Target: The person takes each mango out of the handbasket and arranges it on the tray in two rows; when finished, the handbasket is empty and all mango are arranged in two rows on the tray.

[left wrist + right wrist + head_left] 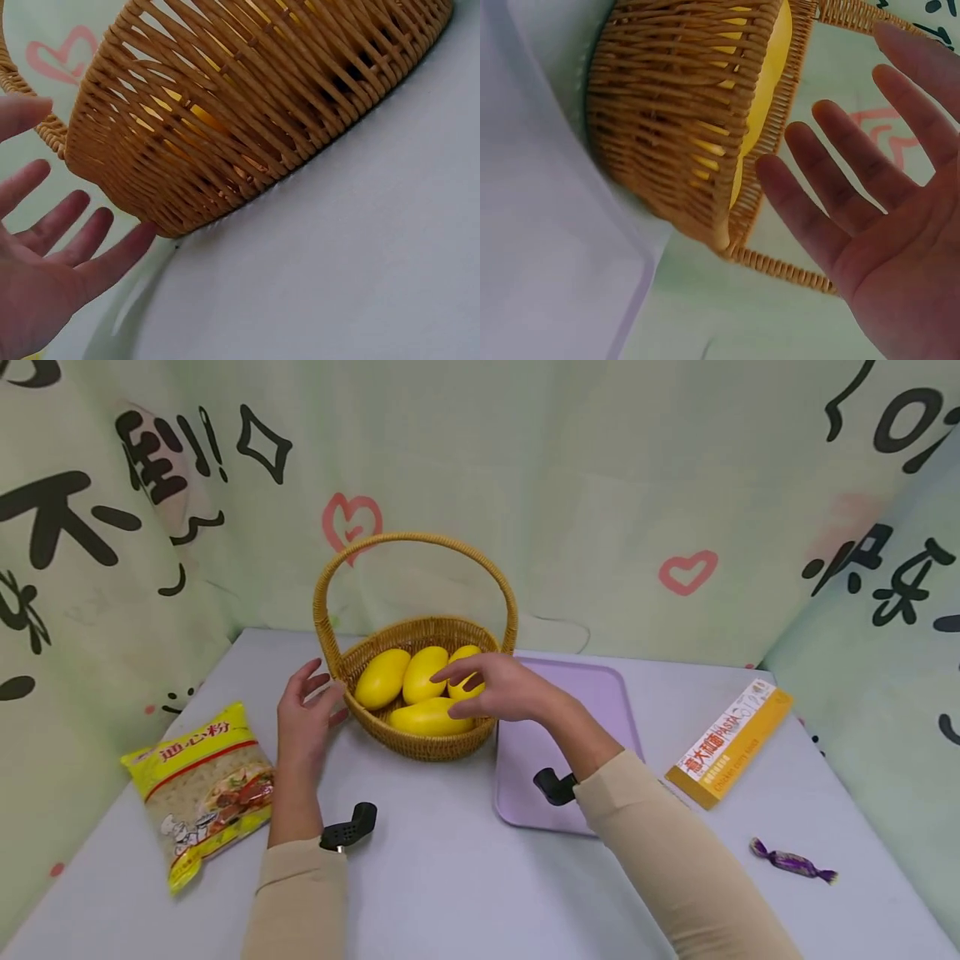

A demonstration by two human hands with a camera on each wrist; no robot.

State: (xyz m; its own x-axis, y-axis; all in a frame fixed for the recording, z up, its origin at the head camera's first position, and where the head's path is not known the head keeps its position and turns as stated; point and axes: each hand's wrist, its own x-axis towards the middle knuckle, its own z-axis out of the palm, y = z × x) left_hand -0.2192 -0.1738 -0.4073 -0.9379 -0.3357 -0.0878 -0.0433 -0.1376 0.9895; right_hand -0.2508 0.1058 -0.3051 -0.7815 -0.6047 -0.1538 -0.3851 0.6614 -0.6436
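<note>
1. Far left, at about 8 o'clock from the wicker basket (427, 747), there was a yellow pasta bag (210, 793) lying flat. Outside the basket and not in either hand, so I'd call it untouched.
2. Next, the left hand (303, 718) at the basket's 9 o'clock, right by the rim. Fingers spread, nothing in them. Couldn't tell if a fingertip was actually touching the wicker.
3. Then the basket itself, upright, handle arching over it. It had 4 yellow mangoes inside: left mango (381, 680) near 10 o'clock, middle mango (424, 677) at 12, right mango (463, 653) at 2, front mango (423, 718) at 6.
4. The right hand (504, 685) was over the basket's 3 o'clock side, fingers apart and loosely bent, no fruit in its grip. Contact with a mango? Hard to say.
5. Lilac tray (525, 768) at 4 o'clock, partly under the right arm. I saw no mango on it, so all visible fruit was basketed. Whether the handling was barely starting or basically finished, I honestly couldn't judge.
6. Pasta box (729, 743) at 3 o'clock, farther out, then a purple candy (793, 862) near 4. Both looked unhandled too.
</note>
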